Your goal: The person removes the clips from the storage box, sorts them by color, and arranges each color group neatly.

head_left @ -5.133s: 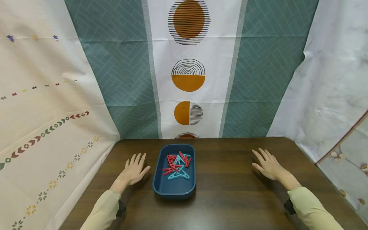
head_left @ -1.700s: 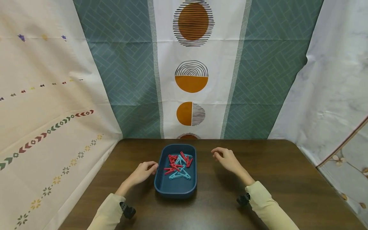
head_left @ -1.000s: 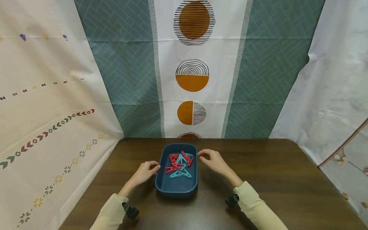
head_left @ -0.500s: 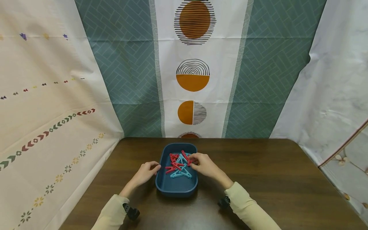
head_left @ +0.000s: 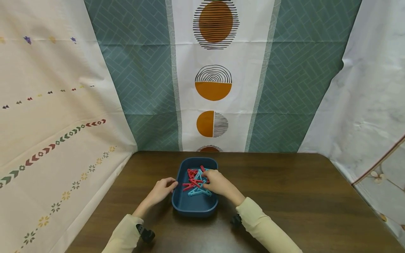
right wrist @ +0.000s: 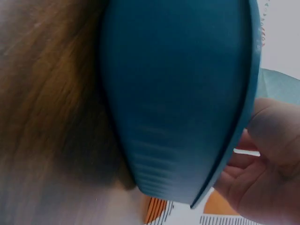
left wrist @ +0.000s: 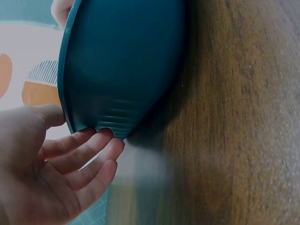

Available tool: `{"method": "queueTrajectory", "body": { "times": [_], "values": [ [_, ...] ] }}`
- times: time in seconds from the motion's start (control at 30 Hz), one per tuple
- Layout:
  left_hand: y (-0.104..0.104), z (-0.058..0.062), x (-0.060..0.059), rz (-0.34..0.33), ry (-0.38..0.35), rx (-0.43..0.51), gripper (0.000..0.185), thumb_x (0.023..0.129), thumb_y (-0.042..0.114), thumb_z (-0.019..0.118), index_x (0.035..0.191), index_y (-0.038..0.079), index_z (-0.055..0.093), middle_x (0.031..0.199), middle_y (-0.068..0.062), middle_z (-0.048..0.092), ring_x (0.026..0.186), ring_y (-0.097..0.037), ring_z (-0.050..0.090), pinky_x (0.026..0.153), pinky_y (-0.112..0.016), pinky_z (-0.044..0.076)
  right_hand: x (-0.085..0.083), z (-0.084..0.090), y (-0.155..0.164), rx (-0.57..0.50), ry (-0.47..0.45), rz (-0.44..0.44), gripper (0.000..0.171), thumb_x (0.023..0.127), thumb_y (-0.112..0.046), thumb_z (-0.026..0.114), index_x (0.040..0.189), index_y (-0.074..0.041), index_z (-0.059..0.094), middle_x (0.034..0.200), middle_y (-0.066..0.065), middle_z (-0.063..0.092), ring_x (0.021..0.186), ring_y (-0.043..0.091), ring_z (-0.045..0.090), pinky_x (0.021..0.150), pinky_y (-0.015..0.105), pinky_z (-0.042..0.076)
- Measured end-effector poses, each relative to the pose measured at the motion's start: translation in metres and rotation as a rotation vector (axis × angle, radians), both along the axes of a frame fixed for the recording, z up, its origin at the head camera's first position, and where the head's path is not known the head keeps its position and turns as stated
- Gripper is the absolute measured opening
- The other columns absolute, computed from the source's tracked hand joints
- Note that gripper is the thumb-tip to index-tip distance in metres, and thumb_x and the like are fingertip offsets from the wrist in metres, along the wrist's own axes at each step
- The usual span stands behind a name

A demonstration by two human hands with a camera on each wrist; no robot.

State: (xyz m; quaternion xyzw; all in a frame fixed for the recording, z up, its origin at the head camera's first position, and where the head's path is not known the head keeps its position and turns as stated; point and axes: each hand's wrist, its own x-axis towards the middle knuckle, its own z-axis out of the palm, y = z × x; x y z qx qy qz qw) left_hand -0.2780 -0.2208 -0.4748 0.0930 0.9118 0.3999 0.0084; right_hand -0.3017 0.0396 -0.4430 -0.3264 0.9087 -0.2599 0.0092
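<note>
A blue plastic bin [head_left: 194, 207] on the table holds red clothespins [head_left: 191, 173] and light blue clothespins [head_left: 195, 192] in a loose pile. My left hand [head_left: 162, 189] holds the bin's left side; in the left wrist view its thumb [left wrist: 50, 115] lies at the rim and the fingers [left wrist: 101, 140] rest against the outer wall. My right hand [head_left: 219, 183] reaches over the right rim, thumb and forefinger apart above clothespins at the pile's right side. In the right wrist view the bin wall hides its fingertips.
The dark wooden table [head_left: 278, 196] stretches out on both sides of the bin. Patterned cloths hang behind it [head_left: 148, 105] and along both sides. Each wrist wears a small black camera, one at the left sleeve [head_left: 145, 233].
Both hands have come in from flat, spread positions by the table's sides. The left has taken hold of the bin's left rim; the right has moved left over the clothespins.
</note>
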Motion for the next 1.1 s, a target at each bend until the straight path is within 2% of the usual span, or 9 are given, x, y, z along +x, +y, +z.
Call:
{"method": "queueTrajectory", "body": {
  "times": [0.13,0.27,0.33,0.43,0.53,0.67,0.87,0.97,1.1],
  "values": [
    [0.000,-0.001,0.001,-0.002,-0.007,0.006,0.026,0.098,0.020,0.056,0.112,0.000,0.065,0.072,-0.004,0.062,0.070,-0.019,0.057,0.064,-0.027,0.042,-0.003,-0.003,-0.009,0.078,0.003,-0.061,0.036,0.085,-0.018,0.073,0.114,0.002,0.066,0.107,0.017,0.069,0.080,0.017,0.060,0.073,0.032,0.055],
    [-0.001,-0.002,0.001,-0.006,-0.009,0.012,0.027,0.099,0.020,0.054,0.113,-0.001,0.065,0.075,-0.004,0.063,0.070,-0.017,0.057,0.064,-0.027,0.044,-0.005,-0.005,-0.017,0.104,-0.005,-0.114,0.031,0.085,-0.019,0.074,0.108,0.000,0.068,0.099,0.014,0.070,0.070,0.013,0.057,0.065,0.027,0.054],
    [0.000,-0.002,0.001,-0.005,-0.006,0.014,0.027,0.099,0.020,0.054,0.113,-0.001,0.065,0.077,-0.005,0.064,0.070,-0.016,0.058,0.065,-0.027,0.044,-0.005,-0.006,-0.021,0.108,-0.012,-0.137,0.026,0.085,-0.019,0.074,0.101,0.000,0.069,0.090,0.013,0.070,0.064,0.012,0.053,0.058,0.024,0.049],
    [0.000,-0.003,0.001,0.003,-0.002,0.021,0.027,0.098,0.020,0.055,0.113,-0.001,0.065,0.081,-0.007,0.066,0.070,-0.014,0.058,0.065,-0.027,0.046,-0.005,-0.007,-0.025,0.125,-0.008,-0.172,0.019,0.084,-0.021,0.075,0.087,-0.003,0.068,0.072,0.008,0.062,0.057,0.011,0.045,0.051,0.022,0.039],
    [0.002,-0.004,0.002,0.017,-0.006,0.045,0.028,0.097,0.020,0.057,0.114,-0.002,0.064,0.087,-0.011,0.067,0.071,-0.015,0.058,0.065,-0.027,0.048,-0.004,-0.010,-0.029,0.149,-0.029,-0.209,0.022,0.083,-0.023,0.076,0.076,-0.007,0.063,0.059,0.002,0.048,0.051,0.011,0.040,0.047,0.023,0.032],
    [0.004,-0.005,0.003,0.050,-0.017,0.105,0.030,0.096,0.018,0.059,0.116,-0.004,0.062,0.096,-0.015,0.068,0.075,-0.016,0.063,0.068,-0.030,0.056,-0.003,-0.014,-0.034,0.191,-0.033,-0.238,0.028,0.081,-0.027,0.078,0.070,-0.010,0.059,0.057,-0.001,0.044,0.050,0.011,0.039,0.046,0.025,0.032],
    [0.008,-0.003,0.004,0.098,-0.025,0.191,0.030,0.095,0.012,0.060,0.117,-0.007,0.060,0.095,-0.020,0.067,0.072,-0.019,0.067,0.067,-0.033,0.059,-0.004,-0.017,-0.039,0.237,0.031,-0.275,0.031,0.080,-0.029,0.079,0.068,-0.012,0.055,0.059,0.000,0.046,0.052,0.013,0.043,0.047,0.028,0.035],
    [0.009,0.000,0.005,0.116,-0.050,0.238,0.030,0.094,0.011,0.061,0.118,-0.008,0.060,0.093,-0.021,0.066,0.071,-0.020,0.067,0.064,-0.034,0.059,-0.006,-0.017,-0.040,0.231,0.032,-0.279,0.032,0.081,-0.028,0.078,0.066,-0.012,0.054,0.059,0.000,0.045,0.051,0.012,0.042,0.046,0.028,0.034],
    [0.009,0.001,0.005,0.125,-0.078,0.282,0.031,0.095,0.011,0.060,0.119,-0.008,0.058,0.089,-0.020,0.066,0.070,-0.019,0.065,0.061,-0.036,0.059,-0.007,-0.015,-0.036,0.169,0.004,-0.266,0.031,0.083,-0.023,0.076,0.065,-0.012,0.053,0.057,0.000,0.042,0.049,0.011,0.038,0.044,0.025,0.032]
  ]
}}
